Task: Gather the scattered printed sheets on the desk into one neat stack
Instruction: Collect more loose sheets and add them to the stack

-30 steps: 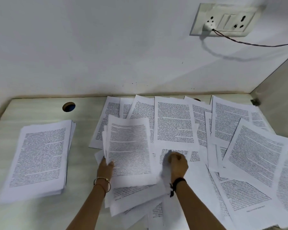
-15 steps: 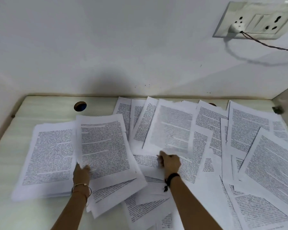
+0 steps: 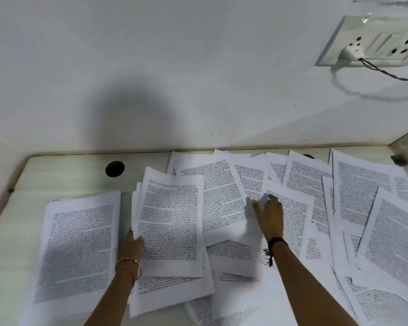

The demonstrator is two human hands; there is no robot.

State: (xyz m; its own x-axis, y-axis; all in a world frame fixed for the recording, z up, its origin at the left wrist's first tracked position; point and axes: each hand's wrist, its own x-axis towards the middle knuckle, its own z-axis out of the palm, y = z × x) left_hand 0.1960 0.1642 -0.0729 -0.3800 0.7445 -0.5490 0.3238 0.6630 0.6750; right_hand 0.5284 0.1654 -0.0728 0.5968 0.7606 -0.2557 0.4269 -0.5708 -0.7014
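Left hand (image 3: 132, 244) grips a bundle of sheets (image 3: 172, 222) by its near edge, just right of the stack (image 3: 78, 243). Right hand (image 3: 270, 215) pinches the edge of a loose sheet (image 3: 222, 196) farther right of the stack. Scattered sheets (image 3: 363, 196) cover the desk (image 3: 57, 175) beyond.

Sheets (image 3: 170, 222) are plain matt white paper with black print. Surface (image 3: 64, 175) looks like pale wood-grain laminate, smooth with a slight sheen. Wall (image 3: 151, 67) is matt paint. Socket plate (image 3: 384, 41) is shiny white plastic, the bangle (image 3: 130, 261) is thin shiny metal, and the wristband (image 3: 277, 242) is black thread.
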